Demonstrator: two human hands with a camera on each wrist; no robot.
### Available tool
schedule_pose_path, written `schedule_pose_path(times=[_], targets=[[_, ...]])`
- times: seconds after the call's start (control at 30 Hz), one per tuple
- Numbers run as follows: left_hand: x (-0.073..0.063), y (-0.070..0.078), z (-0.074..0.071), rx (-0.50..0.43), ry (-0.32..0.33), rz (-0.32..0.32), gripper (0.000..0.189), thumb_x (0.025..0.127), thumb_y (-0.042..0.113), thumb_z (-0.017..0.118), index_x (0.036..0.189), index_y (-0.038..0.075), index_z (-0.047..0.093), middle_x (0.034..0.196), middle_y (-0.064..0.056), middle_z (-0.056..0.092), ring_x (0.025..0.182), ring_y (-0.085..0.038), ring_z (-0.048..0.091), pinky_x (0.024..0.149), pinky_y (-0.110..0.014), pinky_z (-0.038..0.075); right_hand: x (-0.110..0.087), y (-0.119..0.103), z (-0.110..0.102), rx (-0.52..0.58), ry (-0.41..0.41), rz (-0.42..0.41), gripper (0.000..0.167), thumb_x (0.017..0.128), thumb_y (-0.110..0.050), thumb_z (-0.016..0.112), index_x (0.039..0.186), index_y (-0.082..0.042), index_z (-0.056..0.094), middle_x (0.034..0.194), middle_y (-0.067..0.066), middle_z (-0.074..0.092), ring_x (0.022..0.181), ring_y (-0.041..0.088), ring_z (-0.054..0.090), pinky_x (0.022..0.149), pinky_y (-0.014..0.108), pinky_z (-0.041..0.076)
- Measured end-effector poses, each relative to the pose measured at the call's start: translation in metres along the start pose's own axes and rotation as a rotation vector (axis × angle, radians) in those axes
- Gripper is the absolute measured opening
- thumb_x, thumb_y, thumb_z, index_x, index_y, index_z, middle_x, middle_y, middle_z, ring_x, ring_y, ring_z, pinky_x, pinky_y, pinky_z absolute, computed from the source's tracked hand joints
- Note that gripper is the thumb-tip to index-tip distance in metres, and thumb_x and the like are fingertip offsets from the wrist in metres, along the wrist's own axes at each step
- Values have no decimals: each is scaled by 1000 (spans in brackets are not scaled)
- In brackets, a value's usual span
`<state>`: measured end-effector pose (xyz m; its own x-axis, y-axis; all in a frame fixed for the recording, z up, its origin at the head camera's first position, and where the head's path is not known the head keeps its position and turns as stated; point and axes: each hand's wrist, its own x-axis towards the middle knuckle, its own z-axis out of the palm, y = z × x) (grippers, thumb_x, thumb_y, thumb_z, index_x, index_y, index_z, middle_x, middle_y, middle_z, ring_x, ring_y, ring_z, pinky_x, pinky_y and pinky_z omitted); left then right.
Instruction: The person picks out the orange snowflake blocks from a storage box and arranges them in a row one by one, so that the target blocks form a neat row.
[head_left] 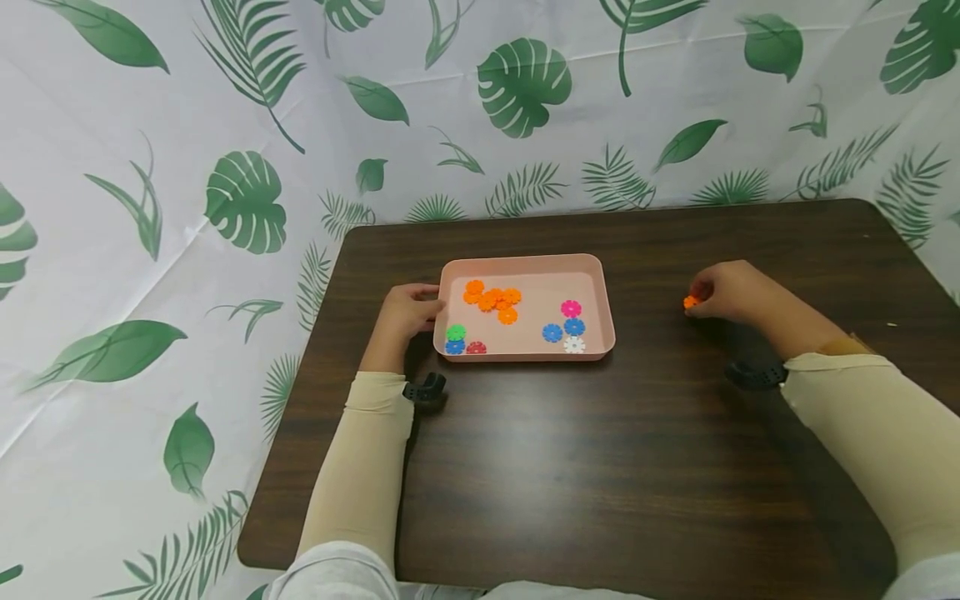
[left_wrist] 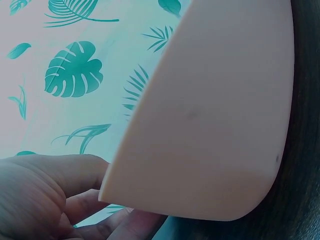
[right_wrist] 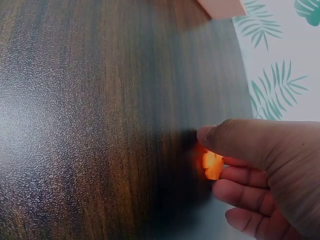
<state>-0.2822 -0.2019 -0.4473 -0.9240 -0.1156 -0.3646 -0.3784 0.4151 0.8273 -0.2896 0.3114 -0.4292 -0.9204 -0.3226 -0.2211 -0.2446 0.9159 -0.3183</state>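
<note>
Thumb and fingertips together on a small orange flower-shaped piece (right_wrist: 213,166), a person's right hand (head_left: 726,292) pinches it low over the table (head_left: 600,467), well to the right of a pink tray (head_left: 525,357); whether the piece touches the wood cannot be told. The left hand (head_left: 405,315) grips the tray's left end, thumb at the rim. On the tray's outer side wall, seen from the left wrist, a faint dark smudge is too blurred to read as lettering. Inside, orange discs (head_left: 507,316) cluster left of centre; green, blue and red ones (head_left: 476,347) sit in the near left corner, and pink, blue and white ones (head_left: 573,327) toward the right. Dark straps (head_left: 425,389) show near both cream sleeves (head_left: 375,450). Behind hangs a white, leaf-printed cloth (head_left: 450,108).
</note>
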Motion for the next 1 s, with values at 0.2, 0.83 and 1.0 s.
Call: schedule_pose_path(times=[0.2, 0.83, 1.0], targets=[[1, -1, 0, 9, 8, -4, 41, 98, 20, 73, 138, 14, 67, 128, -14, 63, 108, -30, 68, 94, -43, 60, 1, -1, 1, 8, -4, 8, 33, 87, -21, 81, 103, 6, 71, 91, 13, 69, 83, 29, 61, 78, 53, 55], [1, 0, 1, 34, 25, 4, 41, 98, 20, 73, 137, 13, 67, 126, -14, 65, 105, -30, 69, 93, -42, 60, 24, -44, -29, 137, 181, -65, 48, 93, -32, 78, 123, 3, 69, 116, 22, 69, 104, 37, 63, 91, 59, 53], [3, 0, 1, 25, 22, 4, 41, 97, 20, 74, 137, 13, 68, 125, -13, 65, 104, -29, 69, 92, -42, 60, 43, -83, -25, 177, 207, -134, 40, 90, -27, 82, 118, 0, 72, 111, 18, 70, 101, 33, 64, 91, 56, 56]])
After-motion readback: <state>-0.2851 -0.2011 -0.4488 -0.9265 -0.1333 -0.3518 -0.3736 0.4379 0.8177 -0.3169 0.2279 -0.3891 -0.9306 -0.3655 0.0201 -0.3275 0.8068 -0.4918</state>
